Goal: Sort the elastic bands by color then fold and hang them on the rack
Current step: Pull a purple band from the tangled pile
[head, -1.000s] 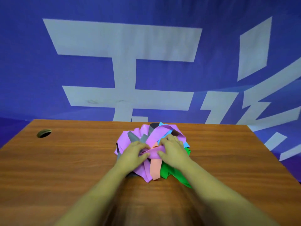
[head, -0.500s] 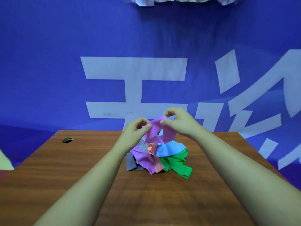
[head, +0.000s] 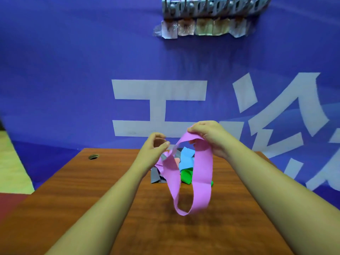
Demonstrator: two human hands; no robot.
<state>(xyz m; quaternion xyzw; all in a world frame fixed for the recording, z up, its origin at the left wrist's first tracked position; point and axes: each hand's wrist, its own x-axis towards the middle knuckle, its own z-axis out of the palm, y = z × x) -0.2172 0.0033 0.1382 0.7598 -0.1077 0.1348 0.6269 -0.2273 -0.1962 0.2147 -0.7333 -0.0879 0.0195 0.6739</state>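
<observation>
Head view

1. Right hand (head: 211,137): centre right of the frame, raised above the bench (head: 92,190). Its fingers are curled over the top edge of a pink elastic band (head: 202,172) and grip it.
2. Pink elastic band: hangs from the right hand as an open loop. The lower bend of the loop is clear of the bench surface, in the lower centre of the frame.
3. Left hand (head: 154,146): centre of the frame, slightly lower than the right hand. Its fingers are curled, with the fingertips just beside the left strand of the loop. Whether they pinch that strand cannot be told.
4. Pile of elastic bands (head: 185,161): lies on the bench behind the loop, between the two forearms. A blue band, a green band (head: 185,176) and a grey band (head: 155,176) are visible in it.
5. Rack (head: 211,7): a metal row of hooks at the top edge of the frame, right of centre, fixed to the blue banner (head: 73,70). No band hangs on it. Taped patches (head: 202,27) sit directly below it.
6. Bench: brown wood grain, with a round cable hole (head: 93,156) near its far left corner
</observation>
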